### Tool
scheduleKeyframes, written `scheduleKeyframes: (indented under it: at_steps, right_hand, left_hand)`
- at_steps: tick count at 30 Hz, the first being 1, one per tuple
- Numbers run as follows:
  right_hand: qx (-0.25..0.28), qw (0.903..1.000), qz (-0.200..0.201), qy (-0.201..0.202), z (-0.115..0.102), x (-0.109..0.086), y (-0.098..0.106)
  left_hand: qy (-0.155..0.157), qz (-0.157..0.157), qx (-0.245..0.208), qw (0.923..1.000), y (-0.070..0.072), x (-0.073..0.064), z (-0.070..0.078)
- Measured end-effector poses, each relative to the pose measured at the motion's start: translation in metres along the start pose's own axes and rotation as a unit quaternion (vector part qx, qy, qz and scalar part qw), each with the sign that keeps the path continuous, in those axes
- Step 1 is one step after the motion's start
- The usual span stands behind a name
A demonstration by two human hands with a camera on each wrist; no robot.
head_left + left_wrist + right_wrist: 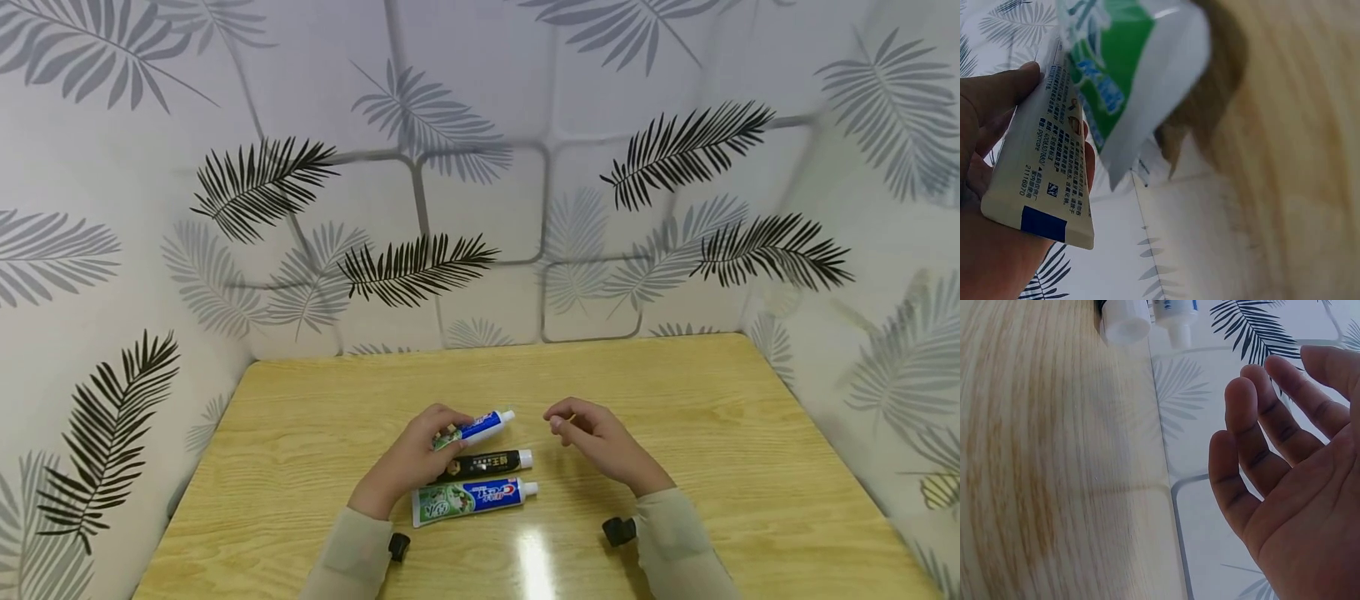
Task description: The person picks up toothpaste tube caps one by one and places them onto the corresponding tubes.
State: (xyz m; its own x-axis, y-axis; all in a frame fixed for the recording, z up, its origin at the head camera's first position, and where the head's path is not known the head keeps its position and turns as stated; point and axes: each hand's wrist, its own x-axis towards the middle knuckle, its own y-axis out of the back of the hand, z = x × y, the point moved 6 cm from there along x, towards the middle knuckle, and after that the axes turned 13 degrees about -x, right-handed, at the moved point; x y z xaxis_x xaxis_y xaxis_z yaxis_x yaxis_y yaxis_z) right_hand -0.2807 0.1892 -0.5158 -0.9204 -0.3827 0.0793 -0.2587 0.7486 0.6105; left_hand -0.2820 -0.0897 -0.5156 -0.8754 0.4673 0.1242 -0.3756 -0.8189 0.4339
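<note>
My left hand (408, 454) grips a blue, white and green toothpaste tube (483, 427) between thumb and fingers, its white cap pointing right. In the left wrist view, printed text covers the cream back of this toothpaste tube (1047, 150). Nearer the table's front lie a black toothpaste tube (491, 463) with a white cap and a blue-green Crest toothpaste tube (472, 498), side by side, caps to the right. Part of the black tube is hidden by the left hand. To the right of the caps, my right hand (600, 442) holds nothing, its fingers (1244, 444) loosely bent.
The tubes lie on a light wooden table (315, 400). A wall covering (480, 208) with leaf patterns rises behind the table and on both sides. A black strap-on piece (618, 531) sits at the right wrist, and a similar piece (399, 547) at the left.
</note>
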Motion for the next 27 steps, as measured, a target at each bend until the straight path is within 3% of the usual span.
scheduleKeyframes:
  at_steps: [10, 27]
  right_hand:
    - [0.003, 1.0000, -0.004, 0.006, -0.0044, -0.0010, -0.0012]
    - [-0.002, 0.9999, -0.009, 0.014, -0.0049, 0.0015, -0.0033]
  left_hand:
    - [-0.005, -0.039, 0.031, 0.9987, -0.0054, -0.0042, -0.0017]
    - [0.006, -0.050, 0.062, 0.9968, -0.0038, -0.0045, -0.0019]
